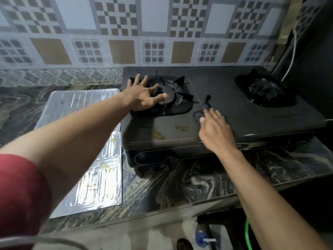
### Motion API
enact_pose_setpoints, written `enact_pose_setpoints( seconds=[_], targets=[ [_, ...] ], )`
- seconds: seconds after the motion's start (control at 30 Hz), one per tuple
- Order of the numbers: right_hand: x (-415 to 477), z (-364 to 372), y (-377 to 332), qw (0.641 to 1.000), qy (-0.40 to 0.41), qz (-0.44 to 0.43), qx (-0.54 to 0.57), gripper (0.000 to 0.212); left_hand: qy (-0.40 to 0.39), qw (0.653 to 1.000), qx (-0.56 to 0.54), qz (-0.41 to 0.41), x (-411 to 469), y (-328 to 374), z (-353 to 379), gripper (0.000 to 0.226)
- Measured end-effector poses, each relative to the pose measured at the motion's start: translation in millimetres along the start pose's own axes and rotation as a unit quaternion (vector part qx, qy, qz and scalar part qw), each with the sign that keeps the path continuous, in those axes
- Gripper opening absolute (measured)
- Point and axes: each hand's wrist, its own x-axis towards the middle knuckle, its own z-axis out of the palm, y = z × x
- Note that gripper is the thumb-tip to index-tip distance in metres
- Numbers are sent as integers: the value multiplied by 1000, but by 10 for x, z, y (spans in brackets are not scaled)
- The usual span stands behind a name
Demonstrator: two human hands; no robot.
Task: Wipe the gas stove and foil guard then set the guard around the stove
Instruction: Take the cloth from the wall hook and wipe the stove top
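A black two-burner gas stove (234,112) stands on the marbled counter, with yellowish stains on its front left top. My left hand (144,94) is spread open on the left burner (171,98), its fingers apart and holding nothing. My right hand (215,130) rests on the stove top between the burners, its fingertips touching a small dark object (203,107) that is too blurred to name. The silver foil guard (93,159) lies flat on the counter to the left of the stove, partly hidden under my left arm.
The right burner (264,90) sits at the stove's far right. A patterned tile wall (144,33) runs behind. A white cable (292,56) hangs at the right wall. A knob (170,160) juts from the stove front. Below the counter edge are a green hose (247,237) and a blue-capped bottle (201,236).
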Motion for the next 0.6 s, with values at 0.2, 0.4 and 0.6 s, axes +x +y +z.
enact_pose_setpoints(
  seconds=[0.2,0.4,0.6],
  targets=[
    [-302,303,-661,998,33,-57,11,54,-19,999,-38,-2,8,-18,-11,91],
    [-475,471,-1164,993,55,-105,15,54,-30,998,-49,-7,33,-36,-6,89],
    [-526,568,-1487,984,67,-166,17,43,-55,996,-66,-14,64,-25,-50,90]
  ],
)
